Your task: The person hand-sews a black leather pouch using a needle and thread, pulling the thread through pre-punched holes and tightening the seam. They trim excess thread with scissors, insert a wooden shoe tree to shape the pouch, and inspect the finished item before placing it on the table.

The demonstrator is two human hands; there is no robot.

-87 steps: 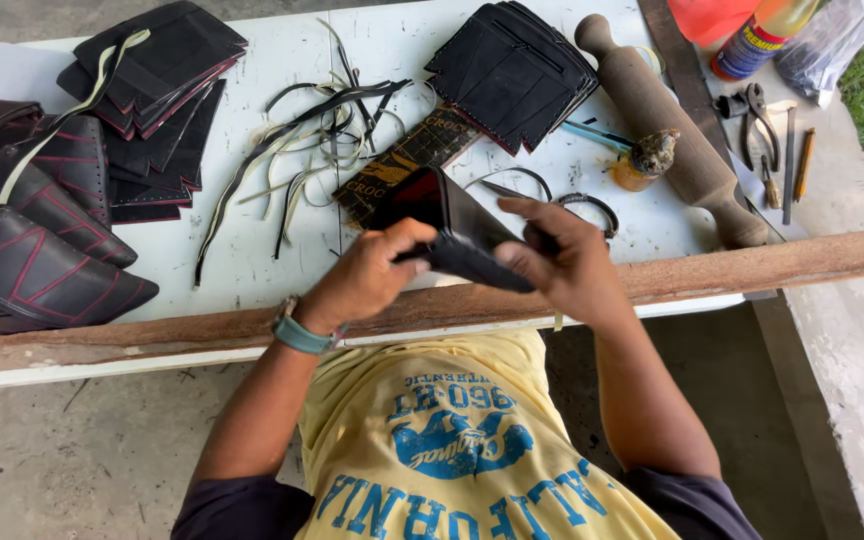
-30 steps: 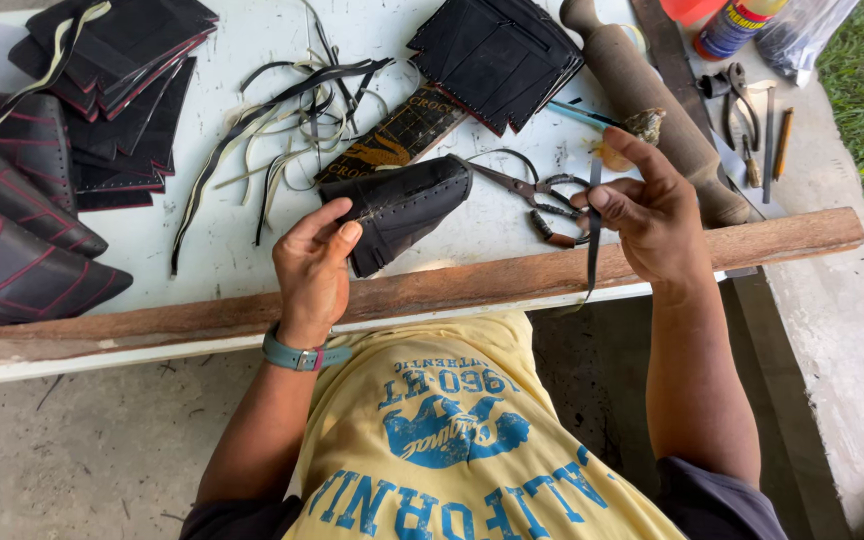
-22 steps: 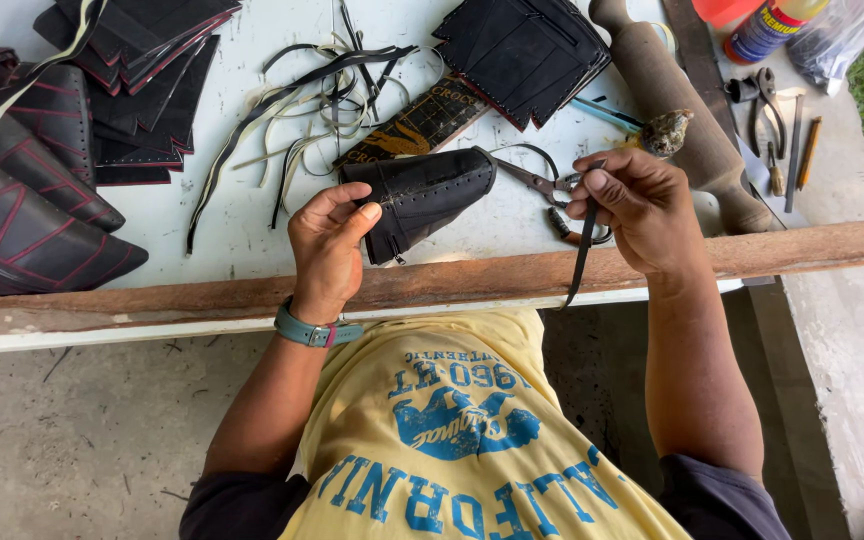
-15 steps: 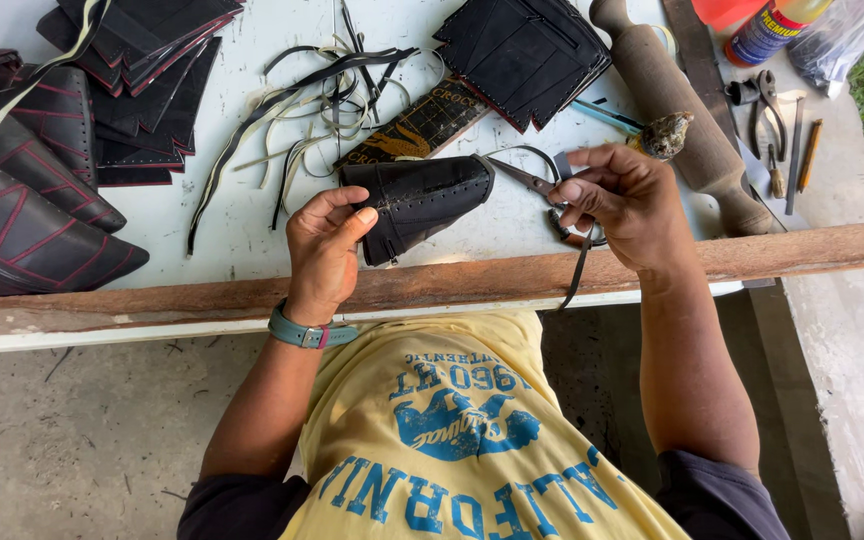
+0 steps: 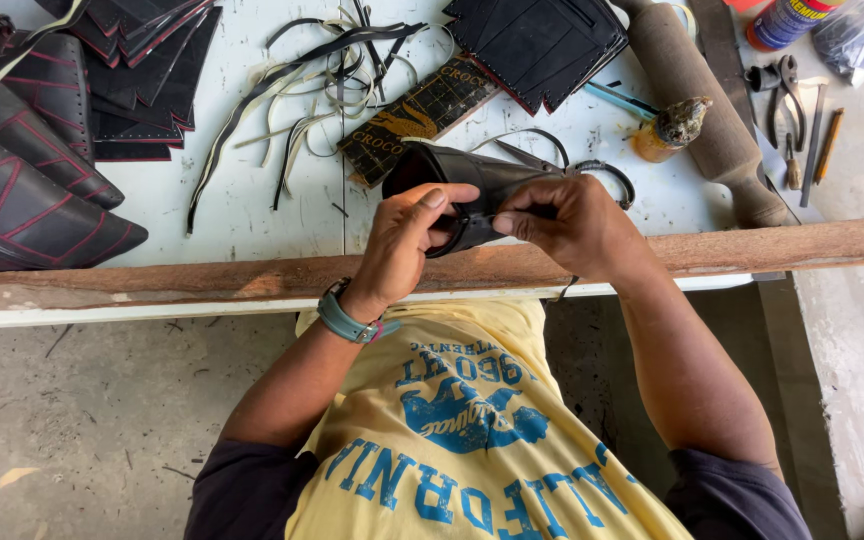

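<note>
White tabletop (image 5: 252,215): both hands (image 5: 407,235) pinch curled black leather (image 5: 472,175).

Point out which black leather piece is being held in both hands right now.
The black rolled-up piece above the wooden plank, gripped by the left hand and right hand; the other pieces lie in stacks.

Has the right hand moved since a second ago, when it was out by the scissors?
Yes. The right hand has come in leftward along the wooden beam, away from the scissors, and now meets the left hand on the black leather piece.
</note>
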